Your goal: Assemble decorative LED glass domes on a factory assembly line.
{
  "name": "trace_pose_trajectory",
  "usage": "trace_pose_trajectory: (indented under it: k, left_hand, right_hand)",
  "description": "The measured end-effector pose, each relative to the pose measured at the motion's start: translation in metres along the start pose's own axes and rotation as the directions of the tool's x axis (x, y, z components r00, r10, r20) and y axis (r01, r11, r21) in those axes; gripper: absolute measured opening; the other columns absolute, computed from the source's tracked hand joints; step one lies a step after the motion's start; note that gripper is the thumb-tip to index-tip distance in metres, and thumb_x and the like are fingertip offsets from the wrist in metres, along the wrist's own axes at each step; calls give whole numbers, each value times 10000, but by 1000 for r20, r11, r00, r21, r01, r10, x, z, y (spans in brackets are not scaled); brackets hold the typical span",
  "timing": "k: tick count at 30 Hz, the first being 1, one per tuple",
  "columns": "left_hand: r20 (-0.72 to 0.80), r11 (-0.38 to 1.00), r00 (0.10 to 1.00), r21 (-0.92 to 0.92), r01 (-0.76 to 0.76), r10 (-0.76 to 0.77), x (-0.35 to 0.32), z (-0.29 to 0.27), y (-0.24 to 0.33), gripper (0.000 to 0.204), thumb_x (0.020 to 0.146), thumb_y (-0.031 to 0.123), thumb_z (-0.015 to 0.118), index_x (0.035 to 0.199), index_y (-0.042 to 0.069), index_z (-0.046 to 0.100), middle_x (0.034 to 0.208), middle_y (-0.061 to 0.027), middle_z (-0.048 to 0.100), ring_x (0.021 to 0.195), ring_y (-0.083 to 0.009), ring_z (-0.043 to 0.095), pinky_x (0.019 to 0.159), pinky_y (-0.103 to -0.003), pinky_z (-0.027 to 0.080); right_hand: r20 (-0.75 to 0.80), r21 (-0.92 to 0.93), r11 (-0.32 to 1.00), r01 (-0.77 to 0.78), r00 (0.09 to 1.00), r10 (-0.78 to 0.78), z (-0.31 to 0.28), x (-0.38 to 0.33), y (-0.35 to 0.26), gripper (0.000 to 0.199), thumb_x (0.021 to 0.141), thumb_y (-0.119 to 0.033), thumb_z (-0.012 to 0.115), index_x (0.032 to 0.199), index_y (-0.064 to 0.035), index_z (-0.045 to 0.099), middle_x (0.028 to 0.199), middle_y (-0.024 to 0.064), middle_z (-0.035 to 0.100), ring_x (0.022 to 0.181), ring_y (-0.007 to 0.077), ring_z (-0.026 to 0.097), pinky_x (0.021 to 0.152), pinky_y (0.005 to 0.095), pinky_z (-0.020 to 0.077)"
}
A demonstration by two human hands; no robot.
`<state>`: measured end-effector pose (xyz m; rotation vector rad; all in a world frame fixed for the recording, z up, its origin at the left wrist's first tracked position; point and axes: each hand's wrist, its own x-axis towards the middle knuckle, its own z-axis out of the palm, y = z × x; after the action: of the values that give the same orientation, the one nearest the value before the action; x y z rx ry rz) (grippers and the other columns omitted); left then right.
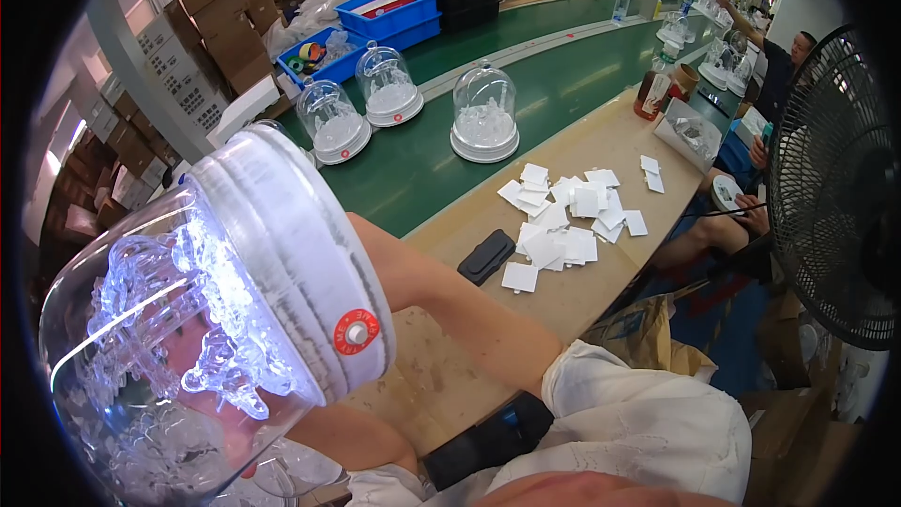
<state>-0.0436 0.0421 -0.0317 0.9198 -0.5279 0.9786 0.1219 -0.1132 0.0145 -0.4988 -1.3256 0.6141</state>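
Note:
A clear-domed ornament (272, 253) with a thick white base is tipped on its side close in front of me. Inside it, clear figures (211, 310) glow white-blue. A red round sticker with a small pale button (357, 332) sits on the base's rim. Seen through the dome, my left hand (202, 390) is closed around its underside. My right hand (374, 258) reaches behind the base; only the wrist side shows, its fingers hidden. On the tan tabletop beyond my right forearm lie loose white square plates (540, 249) and a black flat case (487, 256).
Three similar domes, one a clear dome (484, 117), stand on the green conveyor (422, 164). Blue bins (389, 14) and cartons (221, 23) are behind. At right are a bottle (652, 86), a black fan (840, 188) and a seated person (788, 66). A black pouch (488, 441) lies near me.

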Motion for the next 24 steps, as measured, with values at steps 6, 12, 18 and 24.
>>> trace_pose_trajectory:
  k: [6, 12, 18, 24]
  left_hand:
    - [-155, 953, 979, 292, -84, 133, 19, 23, -32, 1146, 707, 743, 621, 1450, -43, 242, 1427, -244, 368, 1256, -349, 449, 1076, -456, 369]
    - [-273, 874, 926, 474, -105, 259, 30, 29, -22, 1054, 782, 631, 649, 1497, 34, 156, 1476, -211, 320, 1358, -325, 327, 1127, -445, 263]
    - [-170, 887, 952, 435, -158, 253, 41, 17, -31, 996, 763, 438, 767, 1490, 81, 187, 1464, -268, 304, 1347, -388, 331, 1115, -501, 262]
    - [-168, 934, 965, 329, -138, 202, 40, 24, -31, 1072, 717, 408, 817, 1495, 79, 156, 1465, -261, 302, 1352, -375, 328, 1113, -496, 270]
  right_hand:
    - [-71, -257, 965, -51, 997, 34, 6, 1, 25, 171, 905, -45, 607, 1052, 32, 564, 991, 94, 663, 917, 112, 630, 774, 279, 525]
    - [-122, -154, 943, -294, 953, 277, -4, 5, 36, 339, 935, -63, 569, 1258, 28, 520, 1142, 83, 629, 1047, 132, 583, 901, 298, 482]
    - [-248, -72, 897, -437, 879, 408, -3, 3, 49, 294, 889, -17, 604, 1177, 39, 586, 1081, 64, 658, 989, 122, 604, 847, 286, 491]
    - [-375, 20, 855, -518, 789, 487, -10, -1, 58, 538, 881, -136, 632, 1357, 0, 421, 1256, 127, 557, 1030, 226, 612, 840, 382, 549]
